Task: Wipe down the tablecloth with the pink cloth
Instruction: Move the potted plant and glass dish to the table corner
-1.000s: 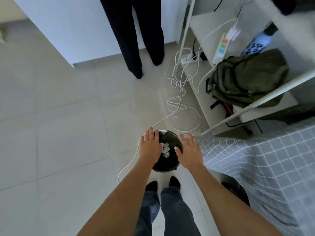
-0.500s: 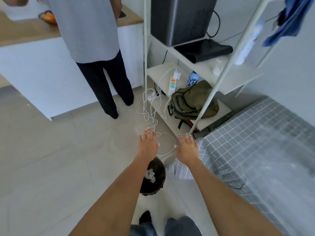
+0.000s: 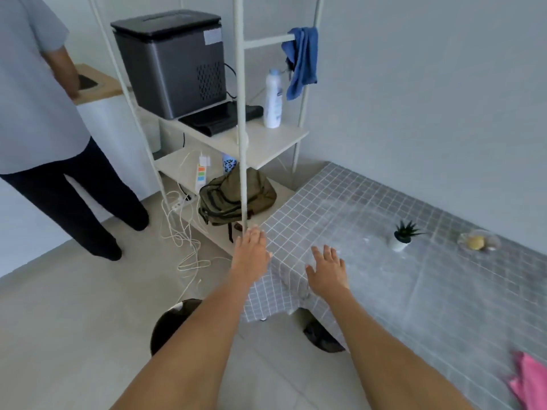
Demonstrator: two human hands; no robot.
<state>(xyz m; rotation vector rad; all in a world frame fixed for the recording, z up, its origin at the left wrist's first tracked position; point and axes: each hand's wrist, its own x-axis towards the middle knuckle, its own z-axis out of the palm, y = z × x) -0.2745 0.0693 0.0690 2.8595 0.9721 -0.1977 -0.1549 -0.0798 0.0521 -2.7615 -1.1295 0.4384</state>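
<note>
Right at the lower right edge lies the pink cloth (image 3: 529, 381), crumpled on the tablecloth (image 3: 414, 291) and partly cut off by the frame, well apart from both hands. That tablecloth is grey with a white grid, spread over the tabletop, one corner hanging down toward the floor. Pale smudges show on it near a small plant (image 3: 402, 235) in a white pot, and a glass dish (image 3: 478, 241) with something yellow in it sits just beyond, close to the grey wall.

Both arms reach forward, bare. Left hand (image 3: 251, 253) flat, fingers straight and together, holding nothing, over the table's corner. Right hand (image 3: 327, 269) spread wide, fingers relaxed, empty too, above the cloth's near edge.

Below the left forearm, a dark bin (image 3: 168, 324) stands on the pale tiled floor. Past the corner is a white shelf (image 3: 242, 137): a dark grey appliance (image 3: 168, 63) on the upper board, a white bottle (image 3: 273, 99) beside it, a blue rag (image 3: 302, 62) hung on a rail. Lower down, an olive backpack (image 3: 233, 196), a power strip (image 3: 201, 174) and white cables (image 3: 183, 232) spilling onto the floor. At left, another person (image 3: 38, 113) in a grey shirt and dark trousers stands at a white counter.
</note>
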